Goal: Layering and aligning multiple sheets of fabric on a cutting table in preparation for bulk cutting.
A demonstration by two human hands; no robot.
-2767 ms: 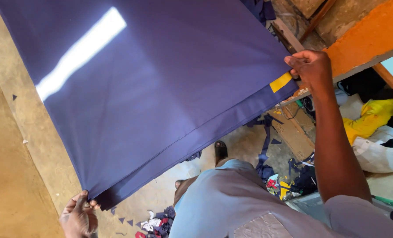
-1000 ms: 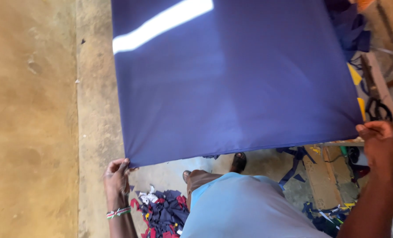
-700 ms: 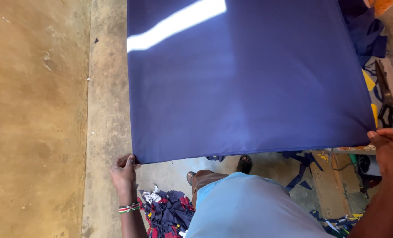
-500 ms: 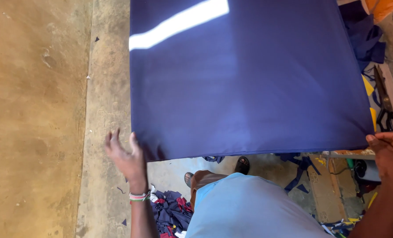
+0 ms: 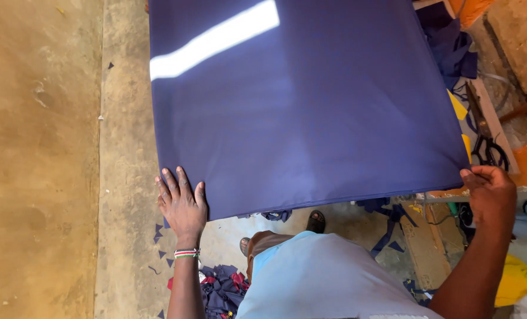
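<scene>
Left hand: our left hand (image 5: 182, 204) lies flat with fingers spread on the near left corner of the navy cloth (image 5: 304, 100), palm pressing it down where the tabletop (image 5: 121, 147) meets its near edge.
Right hand: our right hand (image 5: 492, 192) is closed in a pinch on the cloth's near right corner, thumb on top.
Change: half a second ago the left hand was lifted off with fingers apart; now we have it down on the corner. The cloth sits squarer than it did a few seconds back, its near edge running almost straight between our two hands.
Meaning: we judge the sheet is now being smoothed and held, not carried.
Cloth position: it covers the middle of the tabletop, near edge hanging just past the table's front edge.
Edges: a bare strip of tabletop shows along the left side; black scissors (image 5: 486, 145) lie just beyond the cloth's right edge.
Open room: free to the left; crowded on the right.
Below: fabric scraps (image 5: 219, 289) on the floor by our feet.
</scene>
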